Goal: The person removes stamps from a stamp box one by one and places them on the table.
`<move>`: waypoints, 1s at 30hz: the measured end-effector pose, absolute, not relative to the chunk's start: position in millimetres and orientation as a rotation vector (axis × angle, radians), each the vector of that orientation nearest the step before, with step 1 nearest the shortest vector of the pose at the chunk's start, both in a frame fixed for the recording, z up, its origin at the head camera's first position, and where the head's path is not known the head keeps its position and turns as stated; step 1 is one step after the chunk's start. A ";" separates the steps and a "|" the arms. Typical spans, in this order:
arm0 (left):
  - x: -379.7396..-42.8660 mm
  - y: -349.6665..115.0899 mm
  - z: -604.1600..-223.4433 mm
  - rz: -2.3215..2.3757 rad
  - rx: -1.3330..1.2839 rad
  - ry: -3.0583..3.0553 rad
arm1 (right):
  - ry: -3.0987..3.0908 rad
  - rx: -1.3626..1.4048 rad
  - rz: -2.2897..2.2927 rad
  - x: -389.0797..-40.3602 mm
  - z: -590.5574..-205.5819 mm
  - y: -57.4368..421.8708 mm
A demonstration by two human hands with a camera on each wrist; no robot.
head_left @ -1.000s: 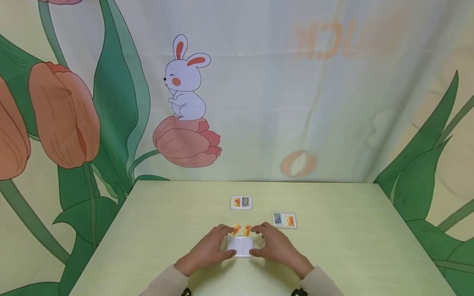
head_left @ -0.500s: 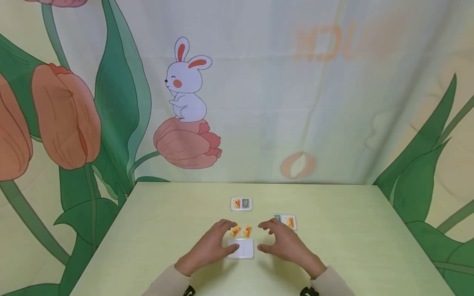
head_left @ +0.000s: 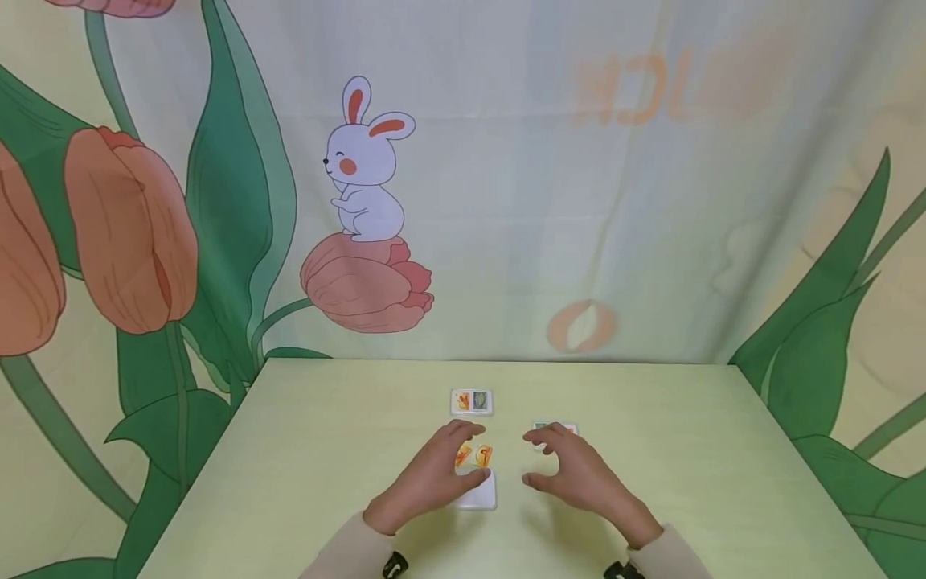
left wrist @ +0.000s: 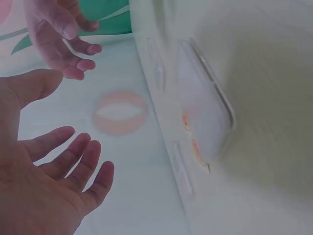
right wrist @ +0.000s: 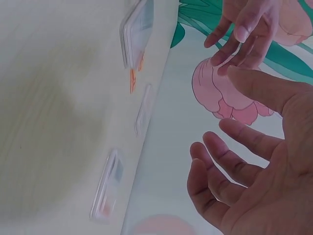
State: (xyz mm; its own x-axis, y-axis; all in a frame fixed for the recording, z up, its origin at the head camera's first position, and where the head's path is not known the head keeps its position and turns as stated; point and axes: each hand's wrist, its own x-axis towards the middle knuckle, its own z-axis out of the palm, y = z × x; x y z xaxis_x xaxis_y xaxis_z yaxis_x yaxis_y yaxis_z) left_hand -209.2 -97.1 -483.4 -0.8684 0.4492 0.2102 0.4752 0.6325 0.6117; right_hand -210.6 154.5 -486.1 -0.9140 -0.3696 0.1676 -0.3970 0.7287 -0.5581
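Note:
My left hand (head_left: pixel 437 474) hovers with spread, relaxed fingers over the left part of a flat white clear-edged case (head_left: pixel 479 494). Two small orange-and-yellow picture cards (head_left: pixel 483 456) lie just beyond that case, partly covered by the left hand. To the right, my right hand (head_left: pixel 582 476) is held up in a similar loose curve. Neither hand holds anything; in the left wrist view the white case (left wrist: pixel 205 98) sits on the table apart from the fingers (left wrist: pixel 93 156). The right wrist view also shows a gap between the right palm and fingers.
A flat case with two picture cards (head_left: pixel 472 402) lies farther back. Another such case (head_left: pixel 567 426) is at the right, partly behind my right hand. All rest on a pale yellow-green table (head_left: pixel 347 402), with a curtain (head_left: pixel 506 201) printed with tulips and a rabbit behind.
Both hands have let go of the white case's sides, lifted and shifted right, with the right hand moving farther away from it. The case and small cards stay on the table.

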 end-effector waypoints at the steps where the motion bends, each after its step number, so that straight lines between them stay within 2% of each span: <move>1: -209.9 -94.9 -482.0 -1.069 -0.792 -2.799 | -2.878 0.641 0.937 -210.9 -485.2 156.9; 9: -218.6 -79.1 -473.8 -1.097 -0.793 -2.799 | -2.856 0.699 0.982 -214.5 -475.8 177.2; 30: -246.6 -37.3 -469.0 -1.209 -0.788 -2.854 | -2.798 0.611 1.141 -235.8 -478.4 216.9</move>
State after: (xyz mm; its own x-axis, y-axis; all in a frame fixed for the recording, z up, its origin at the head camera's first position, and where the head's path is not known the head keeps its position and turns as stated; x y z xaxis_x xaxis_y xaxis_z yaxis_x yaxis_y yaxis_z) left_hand -246.6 -37.3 -469.0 -0.8772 0.4607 0.1352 0.4176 0.5932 0.6883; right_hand -235.8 216.9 -478.4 -0.9198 -0.3379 0.1995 -0.3811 0.6479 -0.6595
